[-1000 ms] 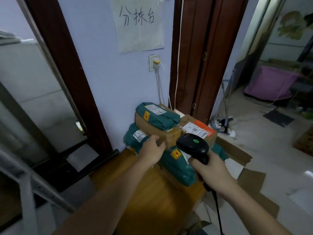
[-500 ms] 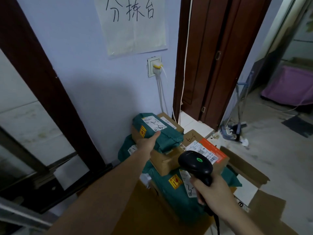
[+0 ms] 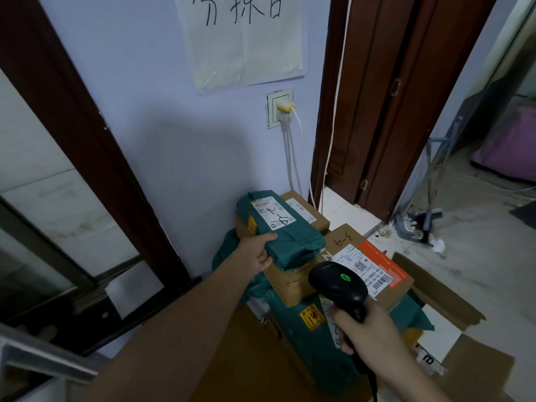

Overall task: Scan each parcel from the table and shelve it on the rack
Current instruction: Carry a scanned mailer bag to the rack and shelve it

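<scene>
A pile of parcels stands on the wooden table [image 3: 246,364] against the blue wall. On top lies a green bag parcel [image 3: 293,239] with a white label, and my left hand [image 3: 256,253] grips its near left corner. It rests on a cardboard box [image 3: 293,282]. Right of it sits a second cardboard box with an orange and white label [image 3: 374,268]. A large green parcel [image 3: 307,338] lies underneath. My right hand [image 3: 365,335] holds a black barcode scanner [image 3: 338,285] with a green light, its head over the orange-labelled box.
Flattened cardboard [image 3: 452,309] lies on the floor right of the table. A wall socket [image 3: 280,108] with cables hangs above the pile. A dark wooden door frame [image 3: 377,111] stands at the right, a glass door [image 3: 43,198] at the left. The rack is out of view.
The view has moved closer to the pile. My left hand rose from the cardboard box's front to the top green bag parcel and closed on its corner. The scanner stayed near the orange-labelled box.
</scene>
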